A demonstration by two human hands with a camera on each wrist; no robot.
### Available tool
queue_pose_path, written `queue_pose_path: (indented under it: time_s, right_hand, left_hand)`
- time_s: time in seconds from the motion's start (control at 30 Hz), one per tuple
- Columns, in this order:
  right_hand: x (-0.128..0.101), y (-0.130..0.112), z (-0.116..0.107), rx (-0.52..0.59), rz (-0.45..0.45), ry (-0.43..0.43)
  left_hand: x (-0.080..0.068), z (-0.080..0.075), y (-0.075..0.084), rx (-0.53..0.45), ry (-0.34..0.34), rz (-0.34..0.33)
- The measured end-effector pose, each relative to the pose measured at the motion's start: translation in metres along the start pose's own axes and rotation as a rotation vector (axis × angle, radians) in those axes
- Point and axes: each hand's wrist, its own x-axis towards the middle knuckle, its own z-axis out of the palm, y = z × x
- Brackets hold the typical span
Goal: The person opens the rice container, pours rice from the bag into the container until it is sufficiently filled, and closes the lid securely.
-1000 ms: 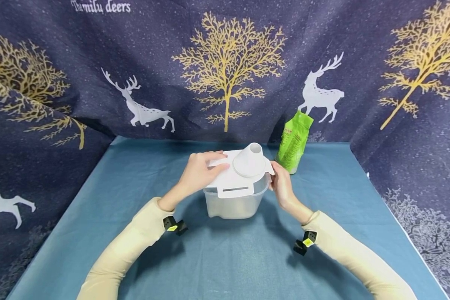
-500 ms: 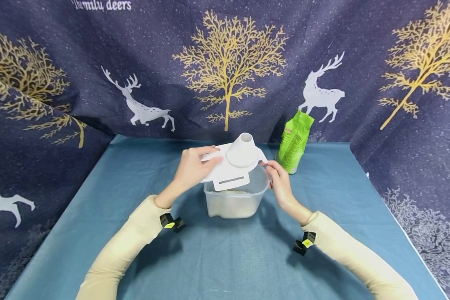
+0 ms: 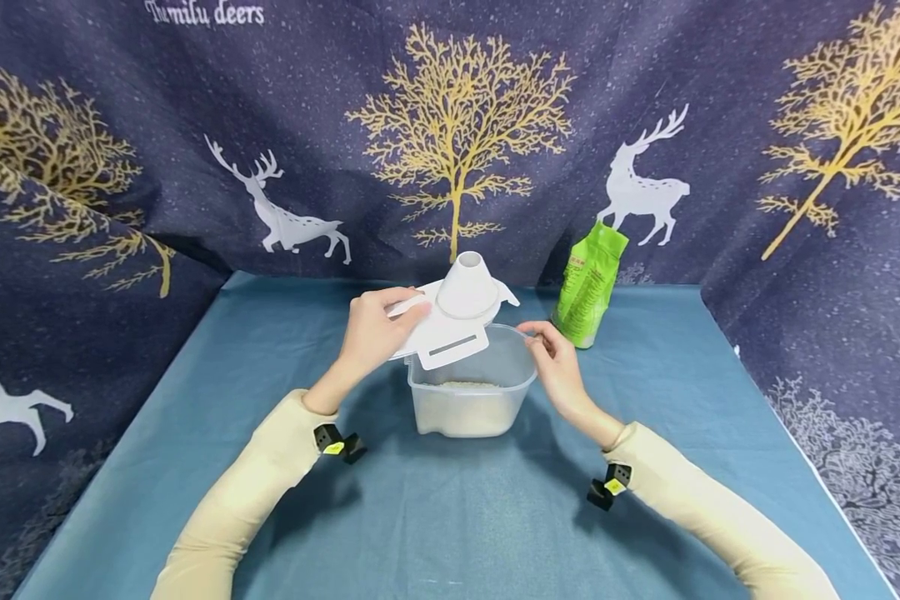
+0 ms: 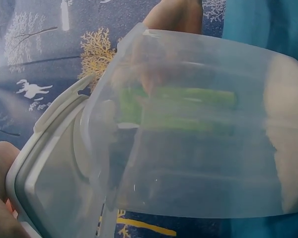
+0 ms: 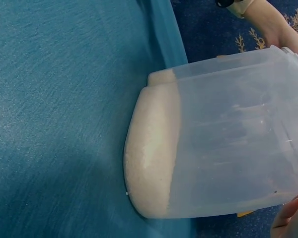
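A clear plastic container [image 3: 471,398] stands mid-table with a layer of white rice [image 3: 468,387] in its bottom. My left hand [image 3: 399,320] grips the left edge of its white lid [image 3: 450,332], which has a cone spout on top, and holds it tilted above the container's back left. My right hand [image 3: 534,337] pinches the container's right rim. In the left wrist view the lid [image 4: 47,163] is close beside the container [image 4: 198,134]. The right wrist view shows the container [image 5: 233,134] and the rice [image 5: 150,153] from the side, with a fingertip [image 5: 290,218] at its rim.
A green bag [image 3: 589,283] stands upright just behind and to the right of the container. The table [image 3: 450,517] has a blue cloth. A dark curtain [image 3: 120,125] printed with deer and gold trees closes off the back and both sides.
The lid has come off the container: my left hand raised it and moved it back and to the left. My right hand let go of the lid and stayed at the container's rim.
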Motion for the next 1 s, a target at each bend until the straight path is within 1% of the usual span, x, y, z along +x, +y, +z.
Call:
queue_pose_path:
  time_s: [0.07, 0.27, 0.4, 0.47, 0.6, 0.83, 1.0]
  right_hand:
    - [0.001, 0.003, -0.001, -0.025, 0.01, -0.019]
    - [0.011, 0.027, -0.002, -0.051, 0.061, -0.069]
    - [0.013, 0.03, -0.002, -0.075, 0.07, -0.12]
    - [0.014, 0.031, -0.001, -0.045, 0.071, -0.158]
    - [0.013, 0.031, 0.002, 0.023, 0.055, -0.207]
    - [0.012, 0.037, 0.004, 0.12, 0.014, -0.252]
    - [0.011, 0.039, 0.005, 0.163, -0.006, -0.256]
  left_hand:
    - [0.0, 0.0, -0.001, -0.001, 0.006, -0.005]
    - [0.001, -0.001, -0.004, 0.01, 0.027, -0.024]
    - [0.003, -0.002, -0.005, 0.025, 0.057, -0.056]
    - [0.003, -0.002, -0.007, 0.029, 0.076, -0.074]
    - [0.004, -0.003, -0.011, 0.036, 0.115, -0.095]
    - [0.005, -0.006, -0.019, 0.055, 0.162, -0.139]
    - [0.005, -0.008, -0.026, 0.045, 0.165, -0.176]
